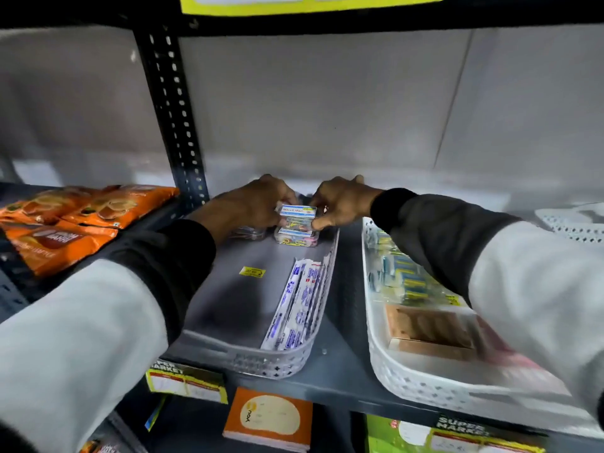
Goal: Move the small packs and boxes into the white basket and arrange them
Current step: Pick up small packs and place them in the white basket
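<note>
A white perforated basket (277,366) sits on the grey shelf in the middle. At its far end both hands hold a small clear box with a blue-and-white label (296,214). My left hand (251,204) grips its left side and my right hand (340,201) pinches its right side. The held box rests on top of another clear box of coloured clips (295,238). A further clear box (246,233) lies partly hidden under my left hand. Flat white-and-blue packs (299,304) stand along the basket's right wall.
A second white basket (421,387) to the right holds blue-yellow packs (403,279) and a brown box (428,330). Orange snack bags (68,220) lie on the left shelf behind a black slotted upright (173,109). A yellow sticker (251,272) lies on the basket floor.
</note>
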